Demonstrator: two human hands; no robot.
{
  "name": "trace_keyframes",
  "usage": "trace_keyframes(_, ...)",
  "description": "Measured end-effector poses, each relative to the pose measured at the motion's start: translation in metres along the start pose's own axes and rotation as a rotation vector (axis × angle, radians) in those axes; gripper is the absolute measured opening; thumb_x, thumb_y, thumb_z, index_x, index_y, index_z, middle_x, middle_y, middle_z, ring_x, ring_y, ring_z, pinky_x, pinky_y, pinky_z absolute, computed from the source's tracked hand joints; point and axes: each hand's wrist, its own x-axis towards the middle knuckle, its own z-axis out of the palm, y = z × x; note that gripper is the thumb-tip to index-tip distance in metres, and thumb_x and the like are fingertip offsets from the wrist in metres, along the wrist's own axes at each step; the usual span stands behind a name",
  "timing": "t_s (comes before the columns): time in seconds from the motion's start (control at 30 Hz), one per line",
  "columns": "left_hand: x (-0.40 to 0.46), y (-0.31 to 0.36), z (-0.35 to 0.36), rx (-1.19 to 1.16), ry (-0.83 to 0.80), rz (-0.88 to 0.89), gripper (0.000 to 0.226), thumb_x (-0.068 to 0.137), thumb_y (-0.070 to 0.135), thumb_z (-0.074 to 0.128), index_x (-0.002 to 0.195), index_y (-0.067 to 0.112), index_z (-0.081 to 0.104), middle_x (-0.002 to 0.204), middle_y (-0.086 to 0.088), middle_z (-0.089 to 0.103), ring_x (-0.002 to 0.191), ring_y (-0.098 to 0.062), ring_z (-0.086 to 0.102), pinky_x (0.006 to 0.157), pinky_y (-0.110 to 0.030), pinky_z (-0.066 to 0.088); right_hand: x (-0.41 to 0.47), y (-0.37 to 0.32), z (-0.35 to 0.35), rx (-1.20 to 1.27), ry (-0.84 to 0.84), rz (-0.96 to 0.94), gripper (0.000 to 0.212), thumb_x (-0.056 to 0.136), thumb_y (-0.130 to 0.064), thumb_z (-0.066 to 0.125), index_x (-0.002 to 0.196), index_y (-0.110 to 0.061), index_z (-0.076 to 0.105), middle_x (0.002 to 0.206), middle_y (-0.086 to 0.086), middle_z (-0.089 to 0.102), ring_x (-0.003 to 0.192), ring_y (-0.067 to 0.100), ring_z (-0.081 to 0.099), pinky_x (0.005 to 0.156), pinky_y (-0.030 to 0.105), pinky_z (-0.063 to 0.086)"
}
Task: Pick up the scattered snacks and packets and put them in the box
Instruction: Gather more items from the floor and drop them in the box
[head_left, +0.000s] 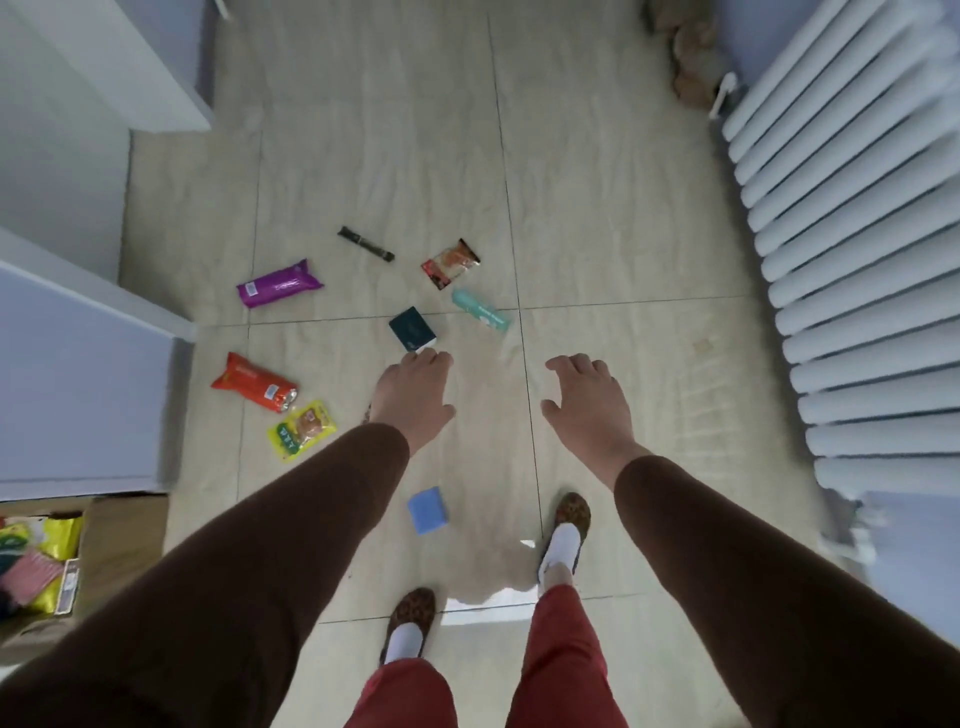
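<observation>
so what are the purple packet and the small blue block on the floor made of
The long purple snack packet looks like glossy plastic film: it has a soft sheen, crimped ends and a white printed label. The small flat blue block looks matte with a lighter edge, perhaps card or a wrapped tissue pack; the picture leaves that open.

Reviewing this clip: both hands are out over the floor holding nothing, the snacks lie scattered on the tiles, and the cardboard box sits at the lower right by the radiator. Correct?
Not quite. The cardboard box sits at the lower left, not by the radiator; the head view shows it. The rest holds: the left hand and right hand hold nothing, and packets such as the purple packet lie on the tiles.
</observation>
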Motion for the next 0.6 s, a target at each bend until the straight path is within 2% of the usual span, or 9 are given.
trace_keyframes(0.3, 0.120, 0.062, -0.016, -0.130, 0.027, -0.193, 0.058, 0.084, 0.037, 0.071, 0.134, 0.018, 0.049, 0.127, -0.001, 0.055, 0.116, -0.022, 0.053, 0.092, -0.038, 0.048, 0.155, 0.077, -0.064, -0.097, -0.064, -0.169, 0.051, 0.090, -0.021, 0.059, 0.140, -0.017, 0.048, 0.132, 0.004, 0.053, 0.121, 0.024, 0.047, 0.099, 0.035, 0.041)
trace_keyframes(0.5, 0.185, 0.028, -0.014, -0.186, 0.044, -0.344, 0.061, 0.082, 0.037, 0.073, 0.135, 0.019, 0.049, 0.128, 0.000, 0.055, 0.117, -0.021, 0.052, 0.092, -0.036, 0.046, 0.270, 0.068, -0.057, -0.200, -0.123, -0.284, 0.047, 0.089, -0.023, 0.059, 0.134, -0.013, 0.049, 0.126, 0.008, 0.056, 0.113, 0.027, 0.051, 0.092, 0.038, 0.046)
trace_keyframes(0.6, 0.222, 0.000, -0.006, -0.223, 0.028, -0.413, 0.058, 0.080, 0.037, 0.074, 0.130, 0.019, 0.051, 0.124, 0.000, 0.056, 0.113, -0.021, 0.053, 0.090, -0.036, 0.047, 0.326, 0.050, -0.042, -0.215, -0.145, -0.348, 0.049, 0.089, -0.025, 0.061, 0.136, -0.013, 0.049, 0.125, 0.009, 0.057, 0.112, 0.027, 0.052, 0.090, 0.037, 0.047)
